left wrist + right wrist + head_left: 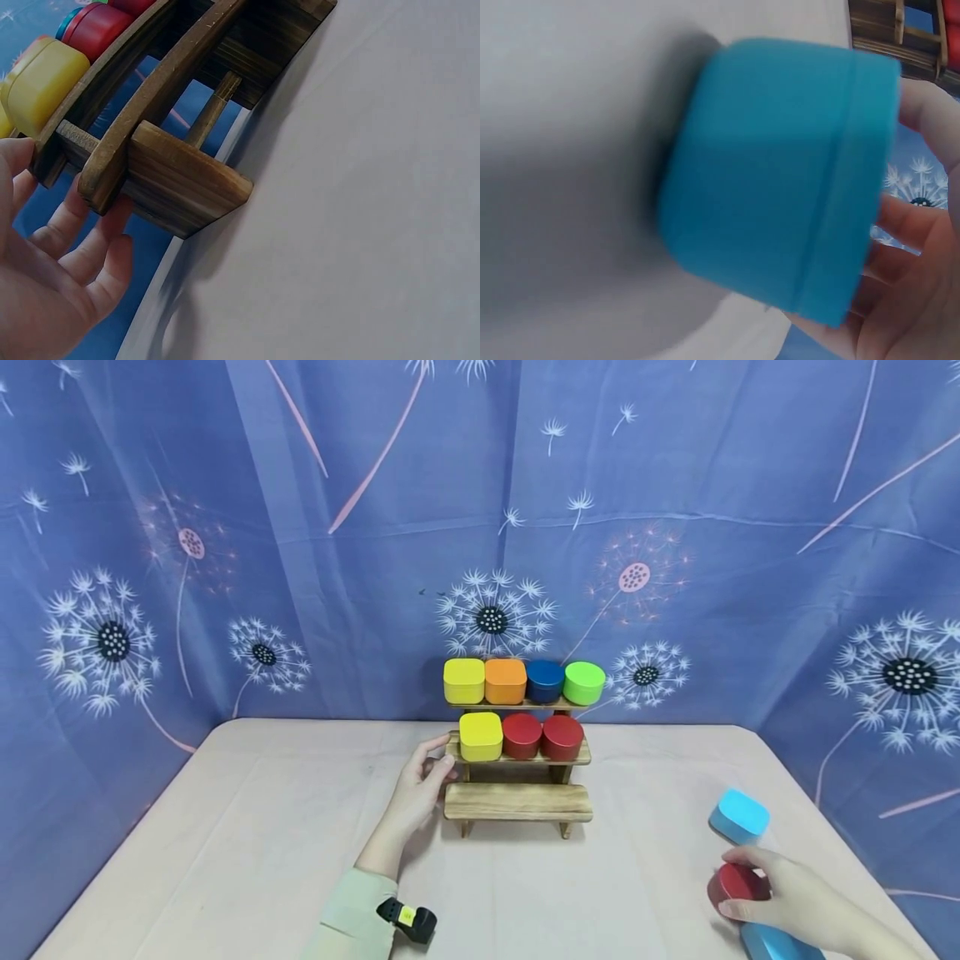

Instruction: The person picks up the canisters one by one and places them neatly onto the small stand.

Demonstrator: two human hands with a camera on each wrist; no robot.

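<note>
A three-tier wooden stand (517,803) stands mid-table. My left hand (420,789) holds the left end of its middle tier; in the left wrist view its fingers (67,225) meet the board ends. On that tier sit a yellow box (481,737) and two red round tins (522,736) (562,737). My right hand (787,893) grips another red round tin (737,888) at the table's right. A light blue box (780,943) lies partly beneath that hand and fills much of the right wrist view (780,172), hiding the red tin there.
The top tier carries a yellow box (464,681), an orange box (506,681), a dark blue tin (545,681) and a green tin (584,682). Another light blue box (739,816) rests beyond my right hand. A blue dandelion-print curtain (390,568) surrounds the pale table (262,843).
</note>
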